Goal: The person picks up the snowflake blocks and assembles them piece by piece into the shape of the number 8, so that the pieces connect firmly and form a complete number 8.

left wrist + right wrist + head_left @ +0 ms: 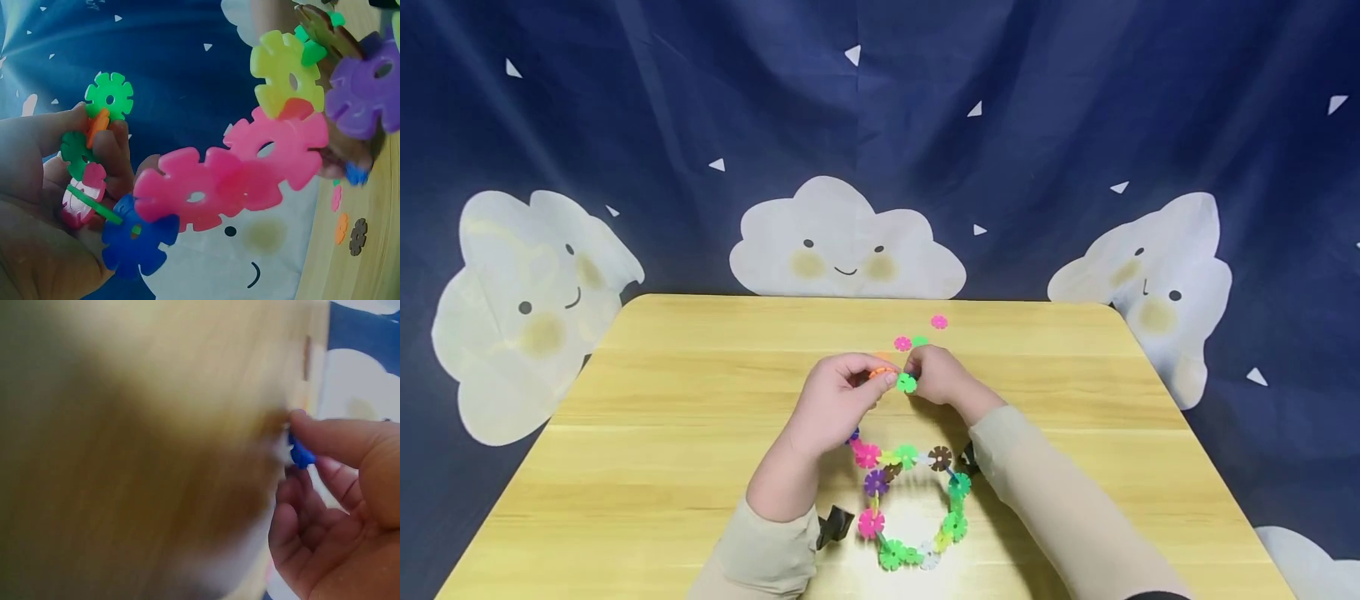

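My left hand (831, 404) pinches an orange flower-shaped plastic disc (98, 128) near the end of a chain of interlocked discs. A bright green disc (110, 100) sticks out beyond its fingertips, while a dark green disc (75, 156) and a blue disc (139, 240) hang along the chain by the palm. From there the chain runs through pink discs (194, 194) to a ring of colourful discs (955, 525) below the hands. Close by on the right, my right hand (942, 375) pinches a small blue disc (301, 455) between thumb and fingers.
Loose discs lie beyond the hands on the wooden table (662, 433), among them a pink disc (939, 322) and a green one (921, 342). A brown disc (358, 236) also lies there. Behind the table hangs a dark blue curtain (880, 100) with clouds.
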`<action>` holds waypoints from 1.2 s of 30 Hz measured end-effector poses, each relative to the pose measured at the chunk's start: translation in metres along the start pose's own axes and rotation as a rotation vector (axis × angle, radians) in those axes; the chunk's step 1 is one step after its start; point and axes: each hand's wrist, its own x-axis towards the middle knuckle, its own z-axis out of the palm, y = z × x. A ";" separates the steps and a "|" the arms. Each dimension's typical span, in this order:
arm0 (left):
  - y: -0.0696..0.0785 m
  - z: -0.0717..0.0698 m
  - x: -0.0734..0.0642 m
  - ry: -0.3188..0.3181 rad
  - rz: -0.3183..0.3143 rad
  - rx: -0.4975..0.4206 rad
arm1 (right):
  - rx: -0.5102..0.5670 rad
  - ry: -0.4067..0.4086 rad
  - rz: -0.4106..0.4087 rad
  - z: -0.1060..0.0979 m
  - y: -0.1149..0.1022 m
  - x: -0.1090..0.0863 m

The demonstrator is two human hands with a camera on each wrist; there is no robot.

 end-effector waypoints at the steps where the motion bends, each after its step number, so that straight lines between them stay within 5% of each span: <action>1: 0.000 0.000 0.000 -0.002 0.001 -0.001 | 0.018 -0.007 -0.008 -0.003 0.002 -0.006; 6: 0.000 0.000 0.000 0.005 0.014 -0.001 | 0.177 0.038 -0.041 -0.024 0.003 -0.041; 13: 0.003 -0.001 -0.001 0.048 0.021 -0.028 | 0.566 0.412 -0.292 -0.042 -0.017 -0.091; 16: 0.004 0.000 -0.001 0.072 0.033 -0.047 | 0.678 0.490 -0.409 -0.047 -0.031 -0.104; 23: 0.003 0.002 -0.002 0.063 0.065 -0.072 | 0.703 0.492 -0.545 -0.050 -0.051 -0.114; 36: 0.001 0.004 -0.001 0.068 0.067 -0.134 | 0.765 0.515 -0.539 -0.043 -0.061 -0.117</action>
